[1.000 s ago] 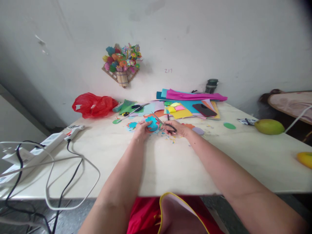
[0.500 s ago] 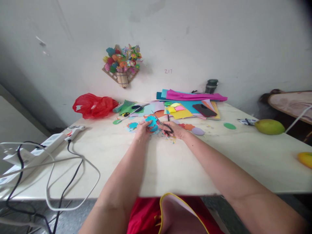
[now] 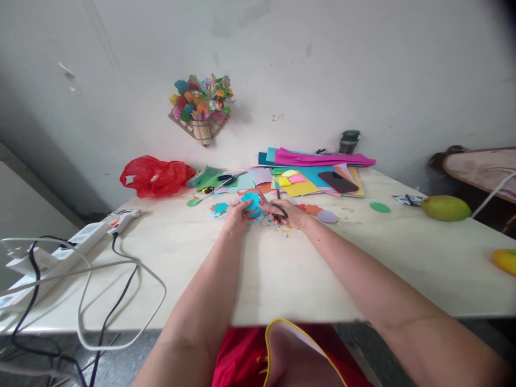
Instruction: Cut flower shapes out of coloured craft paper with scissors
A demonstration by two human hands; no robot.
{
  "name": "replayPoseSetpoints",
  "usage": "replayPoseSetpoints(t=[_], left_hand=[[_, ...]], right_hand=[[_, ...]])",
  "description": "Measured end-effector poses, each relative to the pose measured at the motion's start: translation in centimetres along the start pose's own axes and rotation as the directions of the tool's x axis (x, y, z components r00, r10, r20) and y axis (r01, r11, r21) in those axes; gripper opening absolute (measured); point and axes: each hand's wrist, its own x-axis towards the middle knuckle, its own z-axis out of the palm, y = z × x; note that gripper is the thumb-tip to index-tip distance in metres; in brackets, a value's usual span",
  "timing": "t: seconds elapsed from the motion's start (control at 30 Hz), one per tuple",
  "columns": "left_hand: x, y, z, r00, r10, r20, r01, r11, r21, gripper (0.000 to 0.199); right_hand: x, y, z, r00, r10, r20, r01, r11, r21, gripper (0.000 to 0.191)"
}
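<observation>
My left hand [image 3: 237, 214] pinches a blue paper flower [image 3: 251, 201] with a scalloped edge. In my right hand [image 3: 288, 214] is a pair of scissors [image 3: 278, 210] with dark handles, the blades pointing up and left beside the flower. Another blue paper flower [image 3: 220, 207] lies left of my left hand. Right of my right hand are an orange paper flower [image 3: 313, 210] and a lilac paper oval [image 3: 327, 216]. Small paper scraps [image 3: 282, 231] are scattered on the table below the scissors.
Coloured paper sheets [image 3: 300, 188], a phone [image 3: 337, 181] and a second pair of scissors [image 3: 230, 178] lie at the back of the table. A red plastic bag [image 3: 157, 176] sits back left. Power strips [image 3: 80, 242] with loose cables occupy the left side. A mango [image 3: 445, 208] rests at right.
The scissors' blades have shifted slightly right, away from the blue paper flower. My left hand is nearly unmoved.
</observation>
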Motion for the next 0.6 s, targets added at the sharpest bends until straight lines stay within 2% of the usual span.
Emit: replayPoseSetpoints(t=[0.23, 0.6], left_hand=[[-0.3, 0.3, -0.1, 1.0, -0.003, 0.024, 0.002, 1.0, 0.025, 0.028], [-0.6, 0.5, -0.1, 0.996, -0.031, 0.087, 0.025, 0.997, 0.073, 0.025]], right_hand=[[-0.3, -0.2, -1.4, 0.992, -0.024, 0.121, 0.039, 0.992, -0.117, 0.037], [0.0, -0.2, -2.0, 0.983, -0.013, 0.183, 0.054, 0.974, -0.219, 0.031]])
